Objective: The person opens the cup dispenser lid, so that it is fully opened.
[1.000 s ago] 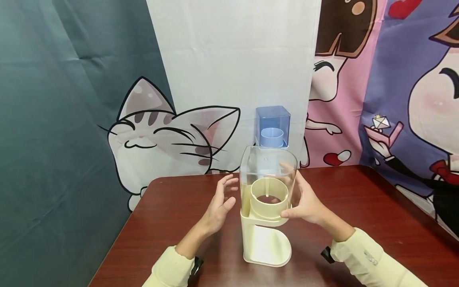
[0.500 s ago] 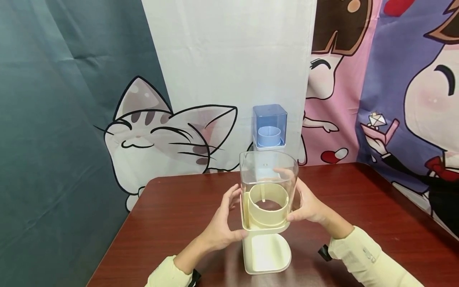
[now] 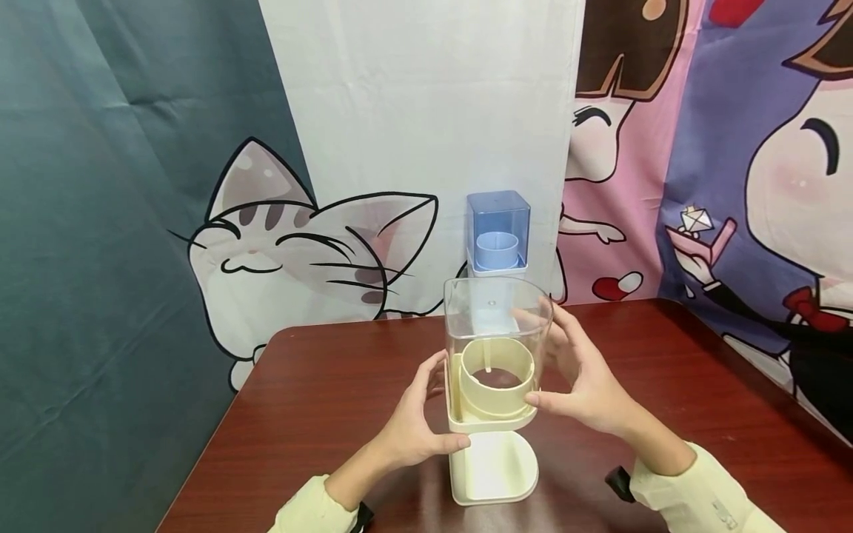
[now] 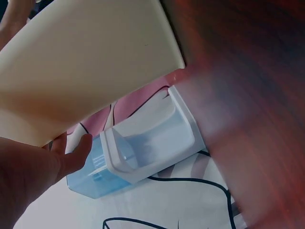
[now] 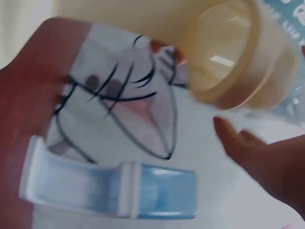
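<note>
A cream dispenser [image 3: 492, 463] with a clear square container [image 3: 496, 311] on top stands in the middle of the dark red table [image 3: 320, 414]. A cream ring sits inside the clear part. My left hand [image 3: 426, 414] grips its left side, thumb hooked under the cream ledge. My right hand [image 3: 566, 370] holds the right side of the clear container, thumb at the front and fingers behind it. The left wrist view shows the cream body [image 4: 86, 62] close up beside my left hand [image 4: 33, 176]. The right wrist view shows the cream ring [image 5: 233, 52] above my right hand [image 5: 267, 162].
A second dispenser with a blue container [image 3: 497, 233] stands at the table's far edge behind the cream one, and shows as the blue dispenser [image 4: 143, 148] and the blue dispenser [image 5: 109, 188] in the wrist views. Cartoon cloth backdrops hang close behind the table.
My left hand, held apart from the dispenser a second ago, has moved right and taken hold of its left side. The right hand has kept its hold.
</note>
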### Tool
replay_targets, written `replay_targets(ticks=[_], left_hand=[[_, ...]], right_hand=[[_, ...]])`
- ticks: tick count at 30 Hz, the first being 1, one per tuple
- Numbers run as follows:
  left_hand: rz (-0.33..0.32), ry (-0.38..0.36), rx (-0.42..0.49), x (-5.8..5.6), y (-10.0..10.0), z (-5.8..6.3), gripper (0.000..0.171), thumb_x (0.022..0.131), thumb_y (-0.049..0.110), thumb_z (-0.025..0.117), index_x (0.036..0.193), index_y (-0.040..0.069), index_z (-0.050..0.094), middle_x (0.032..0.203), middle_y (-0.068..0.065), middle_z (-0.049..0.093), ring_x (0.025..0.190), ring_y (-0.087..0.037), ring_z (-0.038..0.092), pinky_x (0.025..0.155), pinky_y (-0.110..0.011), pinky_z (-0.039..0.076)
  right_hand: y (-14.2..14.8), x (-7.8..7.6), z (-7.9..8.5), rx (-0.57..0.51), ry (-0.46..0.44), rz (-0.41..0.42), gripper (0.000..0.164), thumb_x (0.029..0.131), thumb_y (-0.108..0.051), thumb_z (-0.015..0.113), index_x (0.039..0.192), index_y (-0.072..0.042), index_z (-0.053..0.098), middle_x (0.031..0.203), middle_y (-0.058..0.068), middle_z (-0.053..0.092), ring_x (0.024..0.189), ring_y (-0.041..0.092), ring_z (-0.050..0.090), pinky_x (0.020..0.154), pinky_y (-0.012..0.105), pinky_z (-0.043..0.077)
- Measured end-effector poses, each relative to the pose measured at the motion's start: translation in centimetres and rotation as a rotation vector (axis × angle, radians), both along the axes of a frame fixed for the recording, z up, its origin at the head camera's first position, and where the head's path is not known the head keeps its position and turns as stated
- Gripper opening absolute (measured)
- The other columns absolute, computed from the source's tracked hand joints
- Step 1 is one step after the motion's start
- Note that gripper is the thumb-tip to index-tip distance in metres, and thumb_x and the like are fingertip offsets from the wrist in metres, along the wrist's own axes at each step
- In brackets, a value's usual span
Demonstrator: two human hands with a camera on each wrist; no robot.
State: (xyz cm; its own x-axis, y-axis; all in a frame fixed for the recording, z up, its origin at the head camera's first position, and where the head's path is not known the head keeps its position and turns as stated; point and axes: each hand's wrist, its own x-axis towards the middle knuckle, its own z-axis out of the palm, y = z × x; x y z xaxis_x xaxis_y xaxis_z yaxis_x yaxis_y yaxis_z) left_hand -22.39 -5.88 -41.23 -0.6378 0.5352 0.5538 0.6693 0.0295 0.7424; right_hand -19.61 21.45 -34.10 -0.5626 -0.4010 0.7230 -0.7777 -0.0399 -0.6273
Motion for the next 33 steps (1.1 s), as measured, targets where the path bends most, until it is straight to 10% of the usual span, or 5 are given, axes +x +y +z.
replay_targets(ticks=[7, 25, 33], left_hand=[[0.012, -0.003, 0.008, -0.3, 0.4, -0.2, 0.108, 0.070, 0.026, 0.083, 0.156, 0.014, 0.019, 0.146, -0.012, 0.043, 0.128, -0.027, 0.048, 0.103, -0.046, 0.044], [-0.005, -0.033, 0.008, 0.2, 1.1, -0.3, 0.114, 0.065, 0.014, 0.089, 0.151, 0.013, 0.013, 0.151, -0.014, 0.037, 0.135, -0.025, 0.043, 0.104, -0.037, 0.044], [-0.026, -0.099, -0.002, 0.1, 0.8, -0.4, 0.116, 0.063, 0.011, 0.089, 0.150, 0.011, 0.012, 0.152, -0.016, 0.033, 0.133, -0.027, 0.046, 0.105, -0.039, 0.043]], right_hand=[[-1.3, 1.4, 1.6, 0.025, -0.010, -0.200, 0.126, 0.061, 0.019, 0.081, 0.158, -0.010, 0.007, 0.154, 0.024, 0.034, 0.127, 0.017, 0.054, 0.097, 0.027, 0.047], [-4.1, -1.5, 0.8, -0.261, 0.140, 0.066, 0.115, 0.068, -0.011, 0.092, 0.151, -0.006, 0.012, 0.145, 0.029, 0.039, 0.128, 0.037, 0.049, 0.101, 0.038, 0.047], [-4.6, -1.9, 0.6, -0.279, 0.157, 0.025, 0.110, 0.069, -0.011, 0.091, 0.146, -0.001, 0.013, 0.137, 0.025, 0.050, 0.115, 0.033, 0.059, 0.092, 0.039, 0.053]])
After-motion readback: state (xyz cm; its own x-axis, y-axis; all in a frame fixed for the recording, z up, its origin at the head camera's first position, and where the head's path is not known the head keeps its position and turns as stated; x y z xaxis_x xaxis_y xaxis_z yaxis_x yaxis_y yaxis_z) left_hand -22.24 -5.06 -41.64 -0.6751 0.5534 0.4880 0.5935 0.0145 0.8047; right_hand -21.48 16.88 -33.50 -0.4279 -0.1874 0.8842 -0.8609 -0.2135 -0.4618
